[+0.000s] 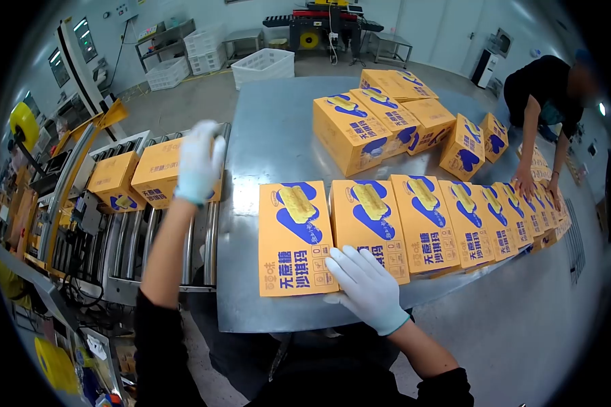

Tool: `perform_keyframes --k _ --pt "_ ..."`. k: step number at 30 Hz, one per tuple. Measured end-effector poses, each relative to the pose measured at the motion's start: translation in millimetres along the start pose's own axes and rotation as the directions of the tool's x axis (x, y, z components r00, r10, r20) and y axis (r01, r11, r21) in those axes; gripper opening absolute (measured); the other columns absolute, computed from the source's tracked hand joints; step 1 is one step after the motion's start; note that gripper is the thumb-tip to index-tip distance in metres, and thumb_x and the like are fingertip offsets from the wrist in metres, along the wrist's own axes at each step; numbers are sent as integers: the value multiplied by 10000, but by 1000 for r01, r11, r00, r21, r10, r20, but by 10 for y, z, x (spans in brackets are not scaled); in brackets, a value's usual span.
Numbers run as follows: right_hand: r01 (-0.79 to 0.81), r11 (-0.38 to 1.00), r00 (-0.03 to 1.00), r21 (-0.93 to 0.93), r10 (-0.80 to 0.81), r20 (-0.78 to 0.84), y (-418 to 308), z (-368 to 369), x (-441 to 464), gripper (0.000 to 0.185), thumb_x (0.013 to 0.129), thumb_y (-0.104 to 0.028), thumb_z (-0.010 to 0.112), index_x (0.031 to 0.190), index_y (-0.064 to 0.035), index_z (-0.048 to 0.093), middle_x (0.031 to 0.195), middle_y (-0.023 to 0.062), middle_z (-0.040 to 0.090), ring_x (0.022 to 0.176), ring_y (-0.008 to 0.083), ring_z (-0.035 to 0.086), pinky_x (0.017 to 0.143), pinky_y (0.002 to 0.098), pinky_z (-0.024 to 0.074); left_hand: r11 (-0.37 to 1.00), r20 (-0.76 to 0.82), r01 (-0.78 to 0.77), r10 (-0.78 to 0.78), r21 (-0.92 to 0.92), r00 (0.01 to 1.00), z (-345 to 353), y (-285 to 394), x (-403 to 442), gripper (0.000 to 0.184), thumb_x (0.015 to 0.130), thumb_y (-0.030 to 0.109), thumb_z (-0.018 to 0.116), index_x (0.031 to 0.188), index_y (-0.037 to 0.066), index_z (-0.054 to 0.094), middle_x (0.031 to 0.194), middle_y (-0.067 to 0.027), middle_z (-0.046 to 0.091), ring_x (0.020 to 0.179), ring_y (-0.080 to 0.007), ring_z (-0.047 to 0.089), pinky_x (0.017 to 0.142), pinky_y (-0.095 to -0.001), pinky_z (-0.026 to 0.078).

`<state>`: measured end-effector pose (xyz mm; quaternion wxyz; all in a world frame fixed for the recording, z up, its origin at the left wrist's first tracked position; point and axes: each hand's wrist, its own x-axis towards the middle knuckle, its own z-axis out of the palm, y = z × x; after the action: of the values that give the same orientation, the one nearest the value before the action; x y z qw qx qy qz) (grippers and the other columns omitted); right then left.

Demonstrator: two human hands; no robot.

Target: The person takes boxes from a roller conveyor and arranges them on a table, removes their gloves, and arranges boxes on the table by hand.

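My left hand (pixel 201 161), in a white glove, is over the right end of an orange box (pixel 157 174) on the roller conveyor, its fingers pointing up and apart. My right hand (pixel 366 288), also gloved, lies with spread fingers on the lower part of the second orange box (pixel 366 203) in a row on the metal table. Just left of that one stands the first box (pixel 278 237) of the row. Further boxes (pixel 421 210) run on to the right, side by side. Another box (pixel 114 178) sits on the rollers further left.
Several orange boxes (pixel 346 129) stand grouped at the back of the metal table (pixel 271 136). A co-worker (pixel 546 88) leans over the row's far right end, both hands on boxes. White crates (pixel 263 66) stand beyond the table. Machine frames border the conveyor (pixel 210 251) at left.
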<state>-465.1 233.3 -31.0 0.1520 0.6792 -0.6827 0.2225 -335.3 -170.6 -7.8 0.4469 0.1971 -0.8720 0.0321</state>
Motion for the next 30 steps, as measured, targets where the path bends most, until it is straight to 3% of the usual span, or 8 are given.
perform_keyframes --k 3,5,6,10,11,13,15,30 --pt "-18 1000 999 6 19 -28 -14 14 -1 634 784 -399 794 1295 -49 662 1335 101 669 1261 308 619 1077 432 490 859 28 -12 -3 511 1000 36 -604 253 441 1038 296 556 1380 18 579 1321 -189 633 1302 -350 552 1139 -440 408" --pt "-35 999 999 25 36 -14 -23 9 -8 653 780 -373 800 1325 -52 641 1368 98 646 1290 300 597 1096 428 476 743 392 514 -665 428 635 -9 -920 261 472 1036 354 552 1355 10 612 1407 -194 584 1372 -353 485 1170 -424 367" --pt "-45 998 999 49 45 7 -16 6 -20 675 776 -347 807 1356 -56 619 1401 95 622 1318 292 575 1115 424 461 745 399 514 -664 425 633 -73 -1064 180 472 1036 354 552 1355 10 612 1407 -194 584 1372 -353 485 1170 -424 367" --pt "-80 995 997 52 80 7 -8 36 -37 658 783 -348 806 1349 -64 628 1402 93 625 1319 288 578 1114 421 464 805 74 443 -453 -395 889 -875 -507 -622 423 1026 210 615 1356 -56 615 1546 -151 496 1322 -251 551 1123 -369 421" --pt "-63 996 998 60 62 15 2 37 -40 668 793 -352 802 1367 -67 612 1421 94 610 1333 289 566 1124 424 452 388 209 532 -626 -753 751 -1092 -359 -939 467 1012 138 627 1437 -37 542 1558 -131 478 1244 -186 596 1038 -314 491" --pt "-87 995 996 38 86 34 46 7 -53 679 803 -356 798 1385 -70 596 1441 96 594 1347 290 553 1135 427 441 373 385 658 -584 -654 715 -1263 -1161 -2089 540 1042 146 571 1538 -1 419 1529 -131 497 1237 -167 601 1012 -317 521" --pt "-66 993 995 94 58 86 56 42 -69 673 820 -385 794 1377 -67 590 1433 104 589 1344 291 545 1132 428 430 -113 494 566 -645 -816 583 -1421 -509 -2179 576 1065 261 517 1569 27 364 1498 -147 528 1267 -241 619 1046 -397 530" --pt "-19 995 998 95 25 -56 58 179 -228 711 829 -400 805 1391 -44 552 1464 126 553 1385 287 493 1185 408 366 -122 708 740 -428 -662 562 -1095 812 -1701 797 975 254 603 1633 21 220 1552 -200 437 1406 -294 478 1159 -430 405"
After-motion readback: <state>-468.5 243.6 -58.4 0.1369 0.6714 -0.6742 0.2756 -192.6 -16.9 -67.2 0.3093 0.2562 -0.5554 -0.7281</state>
